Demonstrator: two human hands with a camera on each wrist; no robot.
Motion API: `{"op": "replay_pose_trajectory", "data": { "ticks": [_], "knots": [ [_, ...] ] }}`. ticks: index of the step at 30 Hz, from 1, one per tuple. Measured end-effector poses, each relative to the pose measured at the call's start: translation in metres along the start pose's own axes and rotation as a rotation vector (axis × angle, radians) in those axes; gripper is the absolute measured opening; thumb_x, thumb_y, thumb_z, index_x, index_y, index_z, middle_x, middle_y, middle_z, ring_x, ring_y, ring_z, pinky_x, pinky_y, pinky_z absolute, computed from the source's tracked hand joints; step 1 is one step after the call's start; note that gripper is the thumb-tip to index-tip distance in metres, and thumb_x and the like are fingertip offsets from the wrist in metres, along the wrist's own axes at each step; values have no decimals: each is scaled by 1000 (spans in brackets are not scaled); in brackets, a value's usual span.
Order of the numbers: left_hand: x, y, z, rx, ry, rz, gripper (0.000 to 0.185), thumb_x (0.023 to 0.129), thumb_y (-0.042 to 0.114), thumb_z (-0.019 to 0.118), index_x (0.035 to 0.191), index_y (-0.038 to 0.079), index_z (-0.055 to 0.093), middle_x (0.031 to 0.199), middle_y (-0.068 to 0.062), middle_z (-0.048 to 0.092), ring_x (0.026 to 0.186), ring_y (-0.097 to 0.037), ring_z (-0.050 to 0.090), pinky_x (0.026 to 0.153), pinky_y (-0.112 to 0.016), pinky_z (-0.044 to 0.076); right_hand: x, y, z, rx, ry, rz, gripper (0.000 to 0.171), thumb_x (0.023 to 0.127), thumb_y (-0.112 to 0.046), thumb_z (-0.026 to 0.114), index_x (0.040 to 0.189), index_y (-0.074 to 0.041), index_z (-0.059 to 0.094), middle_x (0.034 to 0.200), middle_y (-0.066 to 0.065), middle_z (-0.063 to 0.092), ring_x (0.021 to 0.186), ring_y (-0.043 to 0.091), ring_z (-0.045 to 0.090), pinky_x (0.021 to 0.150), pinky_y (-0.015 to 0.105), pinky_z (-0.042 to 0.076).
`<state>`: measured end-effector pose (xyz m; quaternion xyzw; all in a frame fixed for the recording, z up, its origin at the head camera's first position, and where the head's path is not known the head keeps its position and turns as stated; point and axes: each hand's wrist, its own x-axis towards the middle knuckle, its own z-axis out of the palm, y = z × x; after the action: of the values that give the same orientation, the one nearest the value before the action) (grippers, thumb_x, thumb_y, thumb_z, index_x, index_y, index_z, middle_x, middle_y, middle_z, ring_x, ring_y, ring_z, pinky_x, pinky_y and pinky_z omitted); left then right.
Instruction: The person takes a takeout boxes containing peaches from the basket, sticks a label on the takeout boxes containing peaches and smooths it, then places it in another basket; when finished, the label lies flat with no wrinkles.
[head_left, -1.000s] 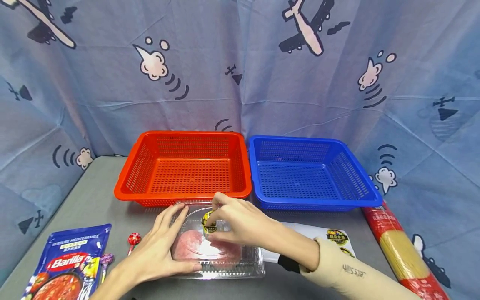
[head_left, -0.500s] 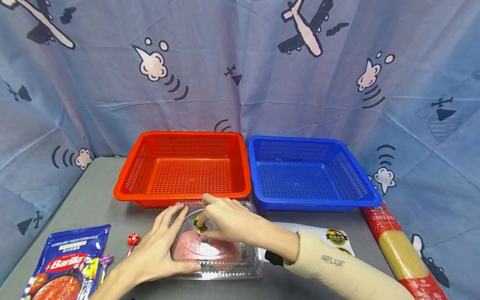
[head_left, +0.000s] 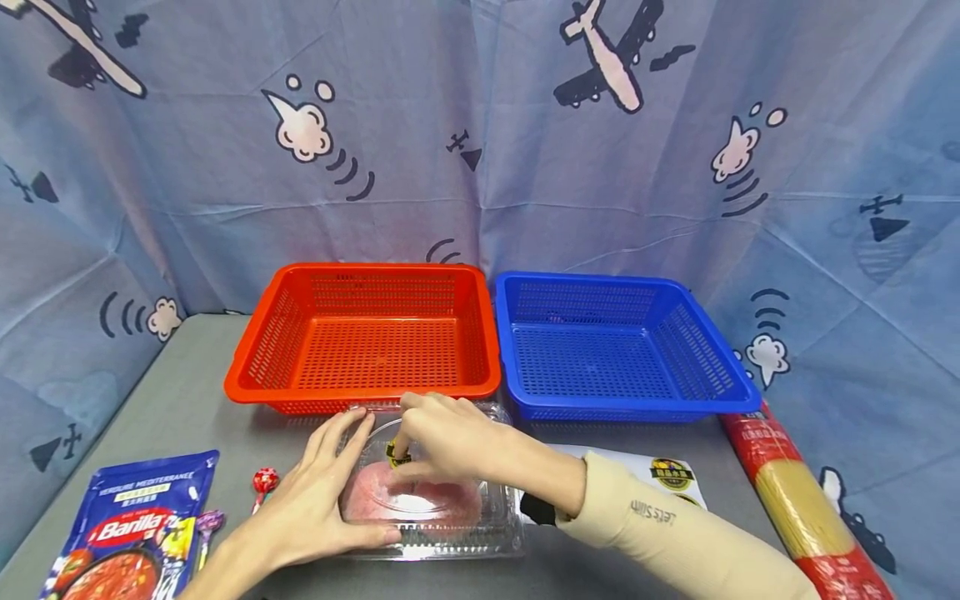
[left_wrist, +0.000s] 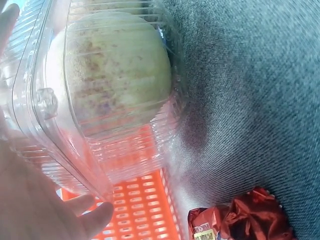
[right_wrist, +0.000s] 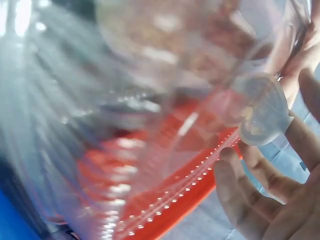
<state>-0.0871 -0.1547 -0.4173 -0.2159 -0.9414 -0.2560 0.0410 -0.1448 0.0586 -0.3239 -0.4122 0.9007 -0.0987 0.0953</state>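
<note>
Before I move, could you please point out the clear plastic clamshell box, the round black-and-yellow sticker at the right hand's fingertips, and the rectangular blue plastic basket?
Clamshell box (head_left: 429,502), head view: middle of lid.
Black-and-yellow sticker (head_left: 395,457), head view: uncovered part.
Blue basket (head_left: 632,406), head view: near rim.

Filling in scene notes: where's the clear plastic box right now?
In the head view, the clear plastic box is low, near the middle, just in front of the red basket; the left hand touches its left side.

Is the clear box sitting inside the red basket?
No, the head view shows the clear box on the table, in front of the red basket, with the left hand touching it.
</note>
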Motion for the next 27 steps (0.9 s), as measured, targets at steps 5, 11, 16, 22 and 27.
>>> {"op": "replay_pose_trajectory", "data": {
  "ticks": [5, 11, 16, 22, 27],
  "knots": [
    [0, -1, 0, 3, 8, 4, 125, 69, 83, 73, 161, 10, 30, 166, -6, 24, 152, -32, 25, 105, -57, 50, 10, -8, -4, -33, 2, 20, 8, 88, -24, 80, 83, -22, 85, 91, -9, 76, 79, 9, 60, 56, 19, 47],
    [0, -2, 1, 19, 25, 14, 125, 68, 83, 73, 162, 12, 29, 167, -6, 26, 152, -31, 26, 104, -54, 52, 21, -15, -2, -142, 14, 22, 29, 82, -9, 78, 56, -22, 74, 59, -13, 68, 68, 11, 58, 52, 21, 42],
    [0, -1, 3, 39, 40, 26, 125, 68, 84, 72, 163, 15, 28, 166, -5, 27, 151, -29, 28, 102, -52, 54, 25, -19, 0, -175, 19, 52, 25, 81, -13, 81, 60, -24, 76, 60, -16, 68, 70, 11, 61, 54, 22, 45],
    [0, 1, 3, 53, 55, 39, 124, 69, 84, 72, 162, 14, 29, 164, -7, 29, 149, -30, 31, 100, -52, 55, 25, -18, 2, -180, 28, 53, 25, 81, -15, 81, 58, -25, 75, 57, -16, 63, 66, 9, 57, 54, 22, 46],
    [0, 1, 2, 55, 61, 43, 124, 68, 83, 73, 162, 13, 30, 164, -7, 30, 148, -30, 32, 100, -52, 55, 26, -16, 4, -133, 20, 70, 22, 82, -16, 82, 63, -26, 79, 60, -16, 65, 59, 3, 47, 49, 18, 43]
  ]
}}
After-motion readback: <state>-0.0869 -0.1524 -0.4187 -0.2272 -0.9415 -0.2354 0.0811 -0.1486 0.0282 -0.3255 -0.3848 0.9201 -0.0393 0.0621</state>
